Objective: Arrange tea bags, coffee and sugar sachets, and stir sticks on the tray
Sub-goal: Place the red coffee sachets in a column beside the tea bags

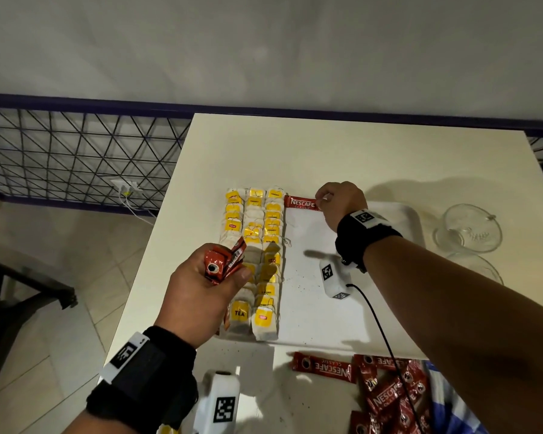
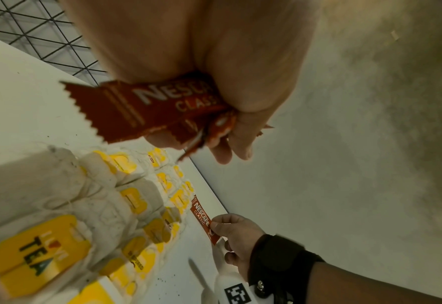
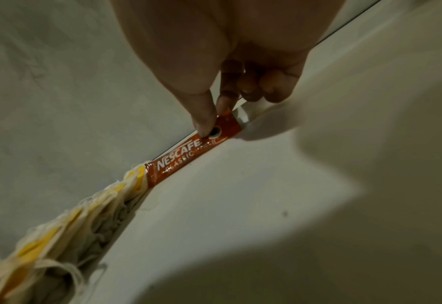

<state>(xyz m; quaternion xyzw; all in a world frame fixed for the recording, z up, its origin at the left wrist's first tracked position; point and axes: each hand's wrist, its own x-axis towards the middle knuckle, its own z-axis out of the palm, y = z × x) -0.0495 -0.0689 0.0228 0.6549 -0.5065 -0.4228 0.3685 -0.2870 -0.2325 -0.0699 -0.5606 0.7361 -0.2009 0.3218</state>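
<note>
My right hand pinches one Nescafé sachet at the tray's upper edge, touching the tea bags. My left hand clenches a bunch of sachets, centre frame. Risk: a nudge could disturb the tea-bag columns. The tray holds three tea-bag columns, one sachet.

Dim indoor light is falling from above and behind. The right hand and forearm are casting soft shadows across the white tray. Wide-angle bending is curving the table edges. In both wrist views, near skin and the tea bags are blurring; corners are going grainy and dark.
</note>
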